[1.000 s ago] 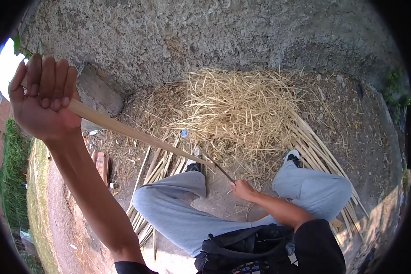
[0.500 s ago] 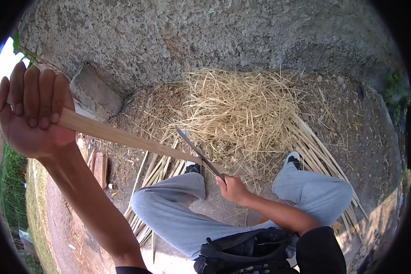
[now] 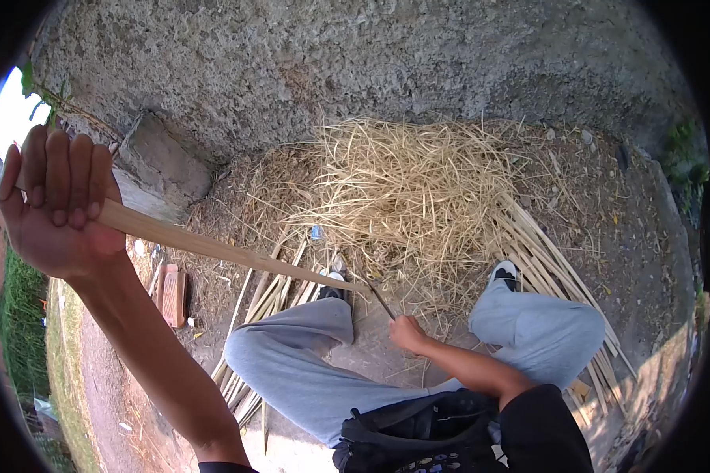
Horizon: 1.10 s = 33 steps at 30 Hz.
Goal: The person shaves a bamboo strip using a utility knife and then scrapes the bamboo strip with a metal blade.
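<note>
My left hand (image 3: 61, 201), raised at the far left, is closed around one end of a long, flat bamboo strip (image 3: 229, 253). The strip slants down to the right, and its far end lies over my shoe near the knife. Low in the middle, my right hand (image 3: 408, 335) grips a long-bladed knife (image 3: 382, 302) whose handle is hidden in the fist. Its thin dark blade points up and left, by the strip's free end; whether they touch is not clear.
A heap of pale bamboo shavings (image 3: 418, 185) lies ahead against a rough wall (image 3: 371, 63). Split strips (image 3: 540, 256) lie at the right, with more strips (image 3: 272, 296) beside my left leg. A reddish brick (image 3: 173, 296) and a stone block (image 3: 166, 162) are at the left.
My right hand has moved slightly right and down with the knife, and the blade appears narrower. My left hand has dropped a little, and the strip's free end has shifted right.
</note>
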Motion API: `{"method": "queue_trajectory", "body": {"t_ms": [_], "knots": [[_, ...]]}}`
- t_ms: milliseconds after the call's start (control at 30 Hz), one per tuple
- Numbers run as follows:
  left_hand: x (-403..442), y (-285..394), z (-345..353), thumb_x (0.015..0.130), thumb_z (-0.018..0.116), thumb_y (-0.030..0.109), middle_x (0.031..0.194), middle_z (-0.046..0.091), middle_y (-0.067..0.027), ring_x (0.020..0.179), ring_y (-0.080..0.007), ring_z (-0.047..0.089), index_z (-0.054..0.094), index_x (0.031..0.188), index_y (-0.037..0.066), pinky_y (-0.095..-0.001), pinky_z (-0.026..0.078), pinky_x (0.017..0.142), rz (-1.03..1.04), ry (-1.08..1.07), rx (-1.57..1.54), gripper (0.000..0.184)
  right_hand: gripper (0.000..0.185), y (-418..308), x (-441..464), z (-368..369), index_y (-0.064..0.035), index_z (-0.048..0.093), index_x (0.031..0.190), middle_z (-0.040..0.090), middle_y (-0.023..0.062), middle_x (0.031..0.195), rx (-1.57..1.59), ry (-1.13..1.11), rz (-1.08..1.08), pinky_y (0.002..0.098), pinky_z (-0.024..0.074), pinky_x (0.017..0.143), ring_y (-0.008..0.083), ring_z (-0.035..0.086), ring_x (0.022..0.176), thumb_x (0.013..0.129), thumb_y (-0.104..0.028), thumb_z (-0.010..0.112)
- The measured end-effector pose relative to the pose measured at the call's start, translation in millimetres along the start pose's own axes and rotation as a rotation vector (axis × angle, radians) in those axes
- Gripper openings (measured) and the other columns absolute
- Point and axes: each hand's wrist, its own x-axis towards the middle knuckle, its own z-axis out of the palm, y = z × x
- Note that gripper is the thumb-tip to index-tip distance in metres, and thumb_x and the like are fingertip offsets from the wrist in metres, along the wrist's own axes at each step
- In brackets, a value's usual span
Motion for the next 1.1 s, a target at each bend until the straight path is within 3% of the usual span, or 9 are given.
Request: {"method": "queue_trajectory", "body": {"t_ms": [100, 200, 367, 433, 600, 800, 867, 967, 1100], "knots": [[-2, 4, 1, 0.098, 0.039, 0.02, 0.045, 0.027, 0.0043, 0.037, -0.007, 0.024, 0.037, 0.065, 0.015, -0.0214, 0.026, 0.039, -0.06, -0.258, -0.122, 0.034, 0.039, 48, 34, -12, 0.0098, 0.066, 0.084, 0.064, 0.0309, 0.074, -0.188, -0.014, -0.075, 0.0508, 0.0524, 0.065, 0.0411, 0.068, 0.076, 0.095, -0.024, 0.051], [0, -1, -2, 0.099, 0.037, 0.021, 0.042, 0.03, 0.005, 0.033, -0.0067, 0.025, 0.037, 0.062, 0.017, -0.0199, 0.029, 0.035, 0.004, -0.064, -0.051, 0.037, 0.036, -26, 4, -45, 0.0093, 0.066, 0.088, 0.064, 0.0311, 0.076, -0.103, -0.12, 0.024, 0.0524, 0.0525, 0.067, 0.0418, 0.068, 0.079, 0.094, -0.024, 0.052], [1, -1, -5, 0.099, 0.037, 0.021, 0.043, 0.029, 0.0046, 0.034, -0.0067, 0.025, 0.037, 0.062, 0.017, -0.0204, 0.028, 0.035, -0.021, -0.058, -0.03, 0.037, 0.034, -47, -18, -29, 0.0077, 0.066, 0.08, 0.06, 0.0335, 0.072, 0.163, 0.224, -0.32, 0.0539, 0.0505, 0.065, 0.0462, 0.065, 0.074, 0.092, -0.022, 0.054], [-1, 3, -8, 0.099, 0.037, 0.021, 0.043, 0.029, 0.0045, 0.034, -0.0068, 0.025, 0.036, 0.062, 0.017, -0.0205, 0.028, 0.035, -0.017, -0.034, -0.003, 0.037, 0.032, 49, 4, 28, 0.0076, 0.066, 0.08, 0.061, 0.0326, 0.072, -0.024, 0.039, -0.048, 0.0531, 0.0516, 0.065, 0.0457, 0.066, 0.073, 0.092, -0.02, 0.054], [-2, 3, -12, 0.099, 0.037, 0.021, 0.043, 0.029, 0.004, 0.034, -0.007, 0.025, 0.036, 0.062, 0.017, -0.0206, 0.027, 0.035, 0.0, -0.034, -0.024, 0.037, 0.039, -2, -4, -56, 0.0068, 0.066, 0.09, 0.065, 0.0292, 0.078, -0.057, -0.201, 0.258, 0.0516, 0.0538, 0.072, 0.0426, 0.068, 0.08, 0.096, -0.028, 0.05], [0, 0, -12, 0.098, 0.036, 0.021, 0.044, 0.029, 0.0039, 0.035, -0.0069, 0.025, 0.035, 0.061, 0.017, -0.0205, 0.026, 0.034, -0.002, -0.013, 0.0, 0.037, 0.031, 7, -4, -15, 0.0112, 0.064, 0.095, 0.066, 0.0315, 0.08, 0.026, 0.04, -0.219, 0.048, 0.0538, 0.069, 0.044, 0.067, 0.079, 0.091, -0.018, 0.052], [-2, 3, -8, 0.098, 0.036, 0.021, 0.044, 0.029, 0.0039, 0.035, -0.0069, 0.025, 0.035, 0.061, 0.017, -0.0205, 0.026, 0.034, 0.008, -0.002, 0.021, 0.037, 0.029, 93, 19, 23, 0.0097, 0.066, 0.089, 0.066, 0.0309, 0.08, -0.192, -0.186, 0.168, 0.0476, 0.0544, 0.07, 0.0401, 0.069, 0.08, 0.087, -0.016, 0.053], [-1, 2, -5, 0.098, 0.038, 0.021, 0.046, 0.029, 0.0041, 0.038, -0.007, 0.027, 0.035, 0.063, 0.015, -0.0212, 0.027, 0.039, -0.019, -0.143, -0.042, 0.036, 0.027, 113, 32, 2, 0.0071, 0.068, 0.081, 0.066, 0.0312, 0.081, -0.448, -0.252, -0.084, 0.0478, 0.0548, 0.071, 0.0393, 0.07, 0.083, 0.084, -0.016, 0.054], [0, -2, -2, 0.097, 0.04, 0.021, 0.046, 0.029, 0.0043, 0.037, -0.0072, 0.027, 0.036, 0.063, 0.015, -0.0218, 0.027, 0.038, -0.017, -0.086, -0.051, 0.035, 0.039, 25, 6, -29, 0.0074, 0.068, 0.076, 0.064, 0.0279, 0.067, -0.12, -0.213, 0.26, 0.05, 0.0525, 0.069, 0.0412, 0.068, 0.069, 0.093, -0.025, 0.055]]}}
